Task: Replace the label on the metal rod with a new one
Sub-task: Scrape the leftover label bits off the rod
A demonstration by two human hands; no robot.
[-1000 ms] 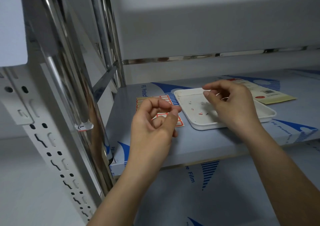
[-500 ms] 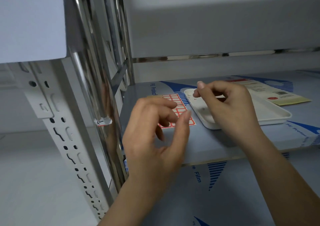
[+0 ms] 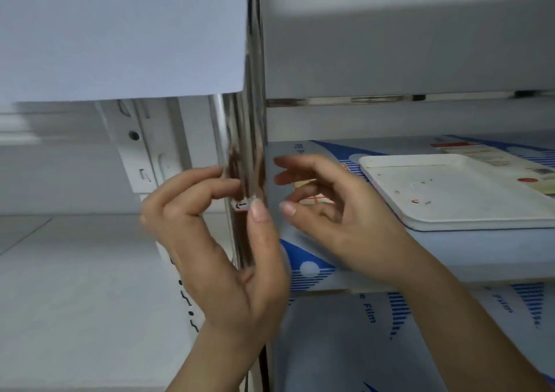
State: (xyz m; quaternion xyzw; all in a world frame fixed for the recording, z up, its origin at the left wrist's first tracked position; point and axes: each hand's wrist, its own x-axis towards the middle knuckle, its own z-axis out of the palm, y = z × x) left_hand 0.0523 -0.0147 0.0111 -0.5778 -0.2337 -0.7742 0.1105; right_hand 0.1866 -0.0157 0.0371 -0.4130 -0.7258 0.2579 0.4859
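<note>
two hands, one rod, one tray

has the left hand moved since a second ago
Yes. The left hand has gone left, from in front of the shelf to the metal rod, its thumb now at the old label.
</note>
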